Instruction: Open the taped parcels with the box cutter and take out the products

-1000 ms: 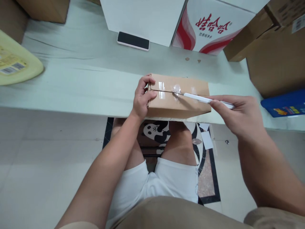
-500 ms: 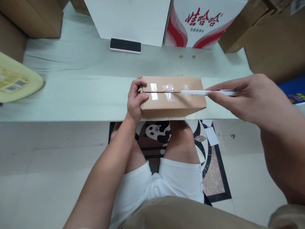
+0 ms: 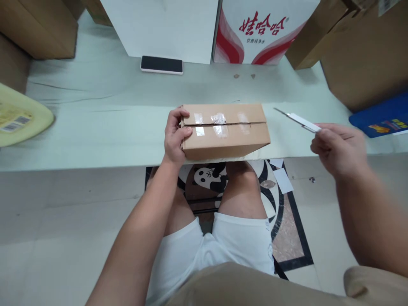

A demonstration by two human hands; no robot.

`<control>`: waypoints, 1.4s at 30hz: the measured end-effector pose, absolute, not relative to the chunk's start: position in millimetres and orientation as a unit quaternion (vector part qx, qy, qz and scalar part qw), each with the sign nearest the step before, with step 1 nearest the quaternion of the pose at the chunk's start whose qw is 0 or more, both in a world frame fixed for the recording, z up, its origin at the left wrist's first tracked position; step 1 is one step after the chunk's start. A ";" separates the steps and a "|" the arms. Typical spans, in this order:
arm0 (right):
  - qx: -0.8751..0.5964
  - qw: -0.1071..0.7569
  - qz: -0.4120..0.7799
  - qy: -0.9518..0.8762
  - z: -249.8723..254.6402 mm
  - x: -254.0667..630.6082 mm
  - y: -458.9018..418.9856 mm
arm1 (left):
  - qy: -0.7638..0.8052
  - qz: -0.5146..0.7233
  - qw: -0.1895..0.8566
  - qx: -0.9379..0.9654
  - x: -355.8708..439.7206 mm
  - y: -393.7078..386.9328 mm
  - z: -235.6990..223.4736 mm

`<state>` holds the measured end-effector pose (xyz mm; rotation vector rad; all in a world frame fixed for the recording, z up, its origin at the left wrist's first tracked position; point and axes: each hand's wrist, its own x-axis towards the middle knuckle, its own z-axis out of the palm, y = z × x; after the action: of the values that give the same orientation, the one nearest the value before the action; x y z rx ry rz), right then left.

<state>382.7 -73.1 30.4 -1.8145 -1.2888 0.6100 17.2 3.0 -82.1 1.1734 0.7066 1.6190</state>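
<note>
A small brown cardboard box (image 3: 223, 131) lies at the near edge of the pale table (image 3: 111, 123), its top seam slit through clear tape. My left hand (image 3: 174, 135) grips the box's left end, fingers curled over the top. My right hand (image 3: 338, 148) is to the right of the box, clear of it, and pinches a white utility knife (image 3: 301, 120) whose blade points left toward the box.
A phone (image 3: 162, 64) lies face up at the back of the table. Behind it stand a white carton (image 3: 165, 25) and a red-and-white carton (image 3: 261, 29). Brown boxes (image 3: 360, 51) crowd the right, a blue packet (image 3: 379, 121) beside them, a yellow item (image 3: 19, 117) at left.
My right hand drew the knife along the box's seam to the right and off its end. It now holds the knife away from the box. My left hand stayed on the box.
</note>
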 end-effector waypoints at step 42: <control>-0.374 0.118 0.088 -0.916 41.3 299.6 -71.7 | 0.427 0.398 0.206 0.785 -21.3 -67.2 -20.7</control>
<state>299.6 -71.7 41.3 -1.0948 -2.6780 0.2571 -21.3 -67.2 -20.7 2.1871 1.1911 1.1100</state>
